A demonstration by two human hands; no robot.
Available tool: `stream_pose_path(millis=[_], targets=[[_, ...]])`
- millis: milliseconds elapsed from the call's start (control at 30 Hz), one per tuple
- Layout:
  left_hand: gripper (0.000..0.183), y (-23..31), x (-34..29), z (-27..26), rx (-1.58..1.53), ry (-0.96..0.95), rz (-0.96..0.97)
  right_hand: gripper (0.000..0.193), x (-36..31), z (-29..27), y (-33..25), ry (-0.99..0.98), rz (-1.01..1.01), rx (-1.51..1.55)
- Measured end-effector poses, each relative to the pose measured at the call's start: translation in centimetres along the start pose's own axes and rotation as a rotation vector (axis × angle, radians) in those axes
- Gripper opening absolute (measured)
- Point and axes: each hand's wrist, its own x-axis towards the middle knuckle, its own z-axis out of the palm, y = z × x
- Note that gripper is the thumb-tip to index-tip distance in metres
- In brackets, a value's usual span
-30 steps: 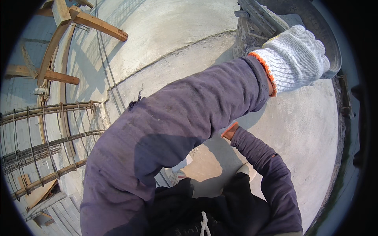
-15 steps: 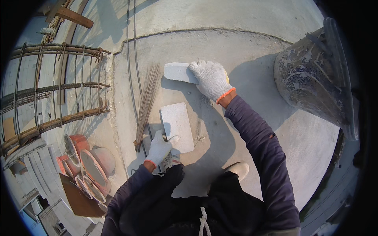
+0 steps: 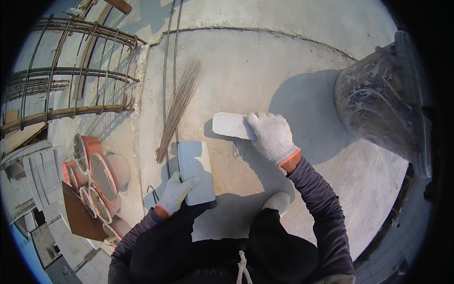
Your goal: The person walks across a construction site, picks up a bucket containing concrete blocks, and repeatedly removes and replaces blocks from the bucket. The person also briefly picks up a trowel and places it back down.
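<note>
A pale, rough-faced rectangular block (image 3: 231,125) is gripped at its right end by my right hand (image 3: 273,136), which wears a white knitted glove with an orange cuff. It is held over the concrete, ahead of my right shoe (image 3: 277,202). My left hand (image 3: 178,190), gloved alike, grips the lower left edge of a flat pale slab (image 3: 196,171), thumb on top and the other fingers mostly hidden. The slab lies partly in shadow in front of my left leg. Just beyond it is a bundle of thin rusty wires (image 3: 181,110) on the floor.
A large dirty, paint-spattered bucket (image 3: 378,102) stands at the right. Orange mortar-caked buckets (image 3: 111,175) cluster at the left beside a brown board (image 3: 78,213). Rebar cages (image 3: 75,71) fill the upper left, and two long thin bars (image 3: 165,71) run along the floor.
My right hand has drawn its block nearer to me and slightly right. My left hand has pulled the slab toward me and left, off its earlier spot. The view has shifted a little.
</note>
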Motion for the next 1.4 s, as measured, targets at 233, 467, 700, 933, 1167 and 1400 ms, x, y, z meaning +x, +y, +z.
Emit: stream_pose_path(millis=[233, 467, 700, 933, 1167, 1400], targets=[[0.064, -0.1, -2.9, 1.1, 0.086, 0.144, 0.138, 0.034, 3.0, -0.7, 4.0, 0.114, 0.080, -0.155], [0.061, -1.6, -7.1, 0.2, 0.317, 0.266, 0.164, 0.035, -3.1, 0.4, 0.1, -0.061, 0.099, -0.040], [0.055, -2.6, -3.5, -1.3, 0.384, 0.351, 0.189, 0.046, -9.8, -3.1, -4.9, -0.193, 0.185, 0.207], [0.054, -2.1, 0.2, -4.7, 0.612, 0.487, 0.459, 0.054, -7.5, 3.1, -11.6, -0.660, 0.192, 0.430], [0.048, 0.1, 0.4, -5.3, 0.403, 0.136, 0.243, 0.059, -2.9, 2.5, -6.6, -0.517, 0.319, 0.353], [0.044, 0.3, 2.2, 1.6, 0.242, 0.256, 0.134, 0.061, -2.4, -0.3, -4.2, -0.263, 0.439, 0.314]])
